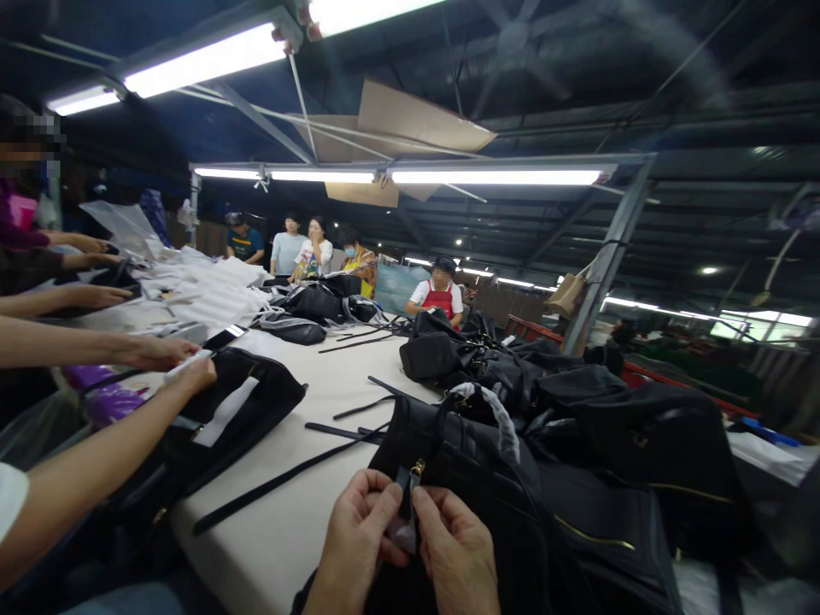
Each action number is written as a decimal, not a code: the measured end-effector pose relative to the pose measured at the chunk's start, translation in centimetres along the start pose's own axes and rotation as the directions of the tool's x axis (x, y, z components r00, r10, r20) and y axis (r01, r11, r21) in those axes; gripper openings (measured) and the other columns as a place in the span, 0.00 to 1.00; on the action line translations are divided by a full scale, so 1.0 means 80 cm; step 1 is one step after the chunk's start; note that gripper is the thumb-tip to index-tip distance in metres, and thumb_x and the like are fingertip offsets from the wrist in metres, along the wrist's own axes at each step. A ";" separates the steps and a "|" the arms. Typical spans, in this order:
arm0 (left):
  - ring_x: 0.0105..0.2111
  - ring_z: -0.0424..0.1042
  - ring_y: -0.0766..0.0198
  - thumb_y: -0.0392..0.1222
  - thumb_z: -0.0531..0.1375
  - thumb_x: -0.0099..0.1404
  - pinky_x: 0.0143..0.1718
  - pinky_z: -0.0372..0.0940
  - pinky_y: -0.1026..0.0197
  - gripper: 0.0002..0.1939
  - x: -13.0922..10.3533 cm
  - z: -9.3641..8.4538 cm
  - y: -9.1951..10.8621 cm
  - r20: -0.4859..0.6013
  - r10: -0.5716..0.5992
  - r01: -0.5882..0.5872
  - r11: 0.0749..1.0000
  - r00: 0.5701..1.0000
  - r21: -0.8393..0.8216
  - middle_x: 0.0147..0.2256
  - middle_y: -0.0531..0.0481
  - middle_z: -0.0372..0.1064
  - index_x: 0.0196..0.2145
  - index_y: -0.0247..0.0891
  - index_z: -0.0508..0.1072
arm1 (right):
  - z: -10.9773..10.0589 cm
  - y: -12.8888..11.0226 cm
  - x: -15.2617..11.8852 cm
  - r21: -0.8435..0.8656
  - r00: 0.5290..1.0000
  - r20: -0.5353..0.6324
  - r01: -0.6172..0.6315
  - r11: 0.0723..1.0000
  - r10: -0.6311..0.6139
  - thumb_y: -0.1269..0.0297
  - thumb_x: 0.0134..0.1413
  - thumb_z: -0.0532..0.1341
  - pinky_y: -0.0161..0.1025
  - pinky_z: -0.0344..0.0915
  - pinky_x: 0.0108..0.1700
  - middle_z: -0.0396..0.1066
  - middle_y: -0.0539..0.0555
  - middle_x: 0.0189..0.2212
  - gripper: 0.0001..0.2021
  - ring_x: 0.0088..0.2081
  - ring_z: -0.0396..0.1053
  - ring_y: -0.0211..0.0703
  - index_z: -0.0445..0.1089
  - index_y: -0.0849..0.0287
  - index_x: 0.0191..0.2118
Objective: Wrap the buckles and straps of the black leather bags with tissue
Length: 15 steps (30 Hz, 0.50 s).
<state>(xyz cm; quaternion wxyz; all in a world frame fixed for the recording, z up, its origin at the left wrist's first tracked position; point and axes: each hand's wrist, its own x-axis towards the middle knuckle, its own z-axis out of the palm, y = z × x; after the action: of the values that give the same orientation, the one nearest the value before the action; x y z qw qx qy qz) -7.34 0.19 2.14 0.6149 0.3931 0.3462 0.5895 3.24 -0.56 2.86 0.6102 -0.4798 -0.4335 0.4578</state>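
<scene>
At the lower middle, a black bag point(461, 444) with a gold zipper pull point(418, 467) lies close in front of me. My left hand point(366, 521) pinches the left side of a small dark tab point(403, 487) with clear wrap, just below the pull. My right hand point(454, 547) pinches the right side of the same wrapped piece, thumb against fingers. The two hands are close together over the bag. A handle wrapped in white film point(503, 418) arches up behind the pull.
The pale table point(256, 530) carries loose black straps point(282, 478) on the left. Another person's arms point(108, 436) work on a black bag point(256, 401) there. Black bags point(512, 367) are heaped at the right, white wrapping point(211, 278) at the back left. Several people stand farther off.
</scene>
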 end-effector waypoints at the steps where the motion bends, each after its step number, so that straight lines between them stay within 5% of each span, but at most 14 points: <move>1: 0.18 0.65 0.70 0.61 0.66 0.54 0.18 0.62 0.68 0.23 -0.001 0.000 0.001 0.009 -0.021 0.021 1.000 1.000 0.017 0.20 0.56 0.67 0.31 0.37 0.67 | 0.001 -0.001 -0.001 0.009 1.000 0.006 -0.002 1.000 0.002 0.44 0.41 0.69 0.32 0.63 0.24 0.70 0.49 0.18 0.22 0.22 0.66 0.37 0.75 0.62 0.27; 6: 0.19 0.67 0.68 0.63 0.67 0.51 0.19 0.64 0.67 0.26 0.000 0.001 0.005 0.089 -0.068 0.056 0.990 0.994 0.131 0.19 0.54 0.68 0.30 0.35 0.68 | 0.000 0.004 -0.004 0.034 0.999 0.009 -0.039 0.999 0.039 0.44 0.41 0.69 0.32 0.63 0.23 0.70 0.49 0.18 0.22 0.21 0.65 0.37 0.74 0.62 0.28; 15: 0.17 0.64 0.71 0.43 0.68 0.50 0.18 0.60 0.68 0.16 0.000 -0.001 0.004 0.159 -0.010 -0.017 0.986 0.987 0.166 0.19 0.59 0.65 0.29 0.39 0.63 | -0.009 0.012 0.003 0.035 0.999 0.018 -0.049 0.998 0.048 0.45 0.38 0.70 0.31 0.58 0.20 0.64 0.46 0.14 0.21 0.18 0.60 0.34 0.75 0.62 0.25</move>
<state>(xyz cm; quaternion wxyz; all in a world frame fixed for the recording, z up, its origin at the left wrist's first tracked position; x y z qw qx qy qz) -7.57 0.21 2.35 0.6045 0.4896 0.3435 0.5262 3.84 -0.33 1.81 0.6036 -0.4755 -0.4186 0.4841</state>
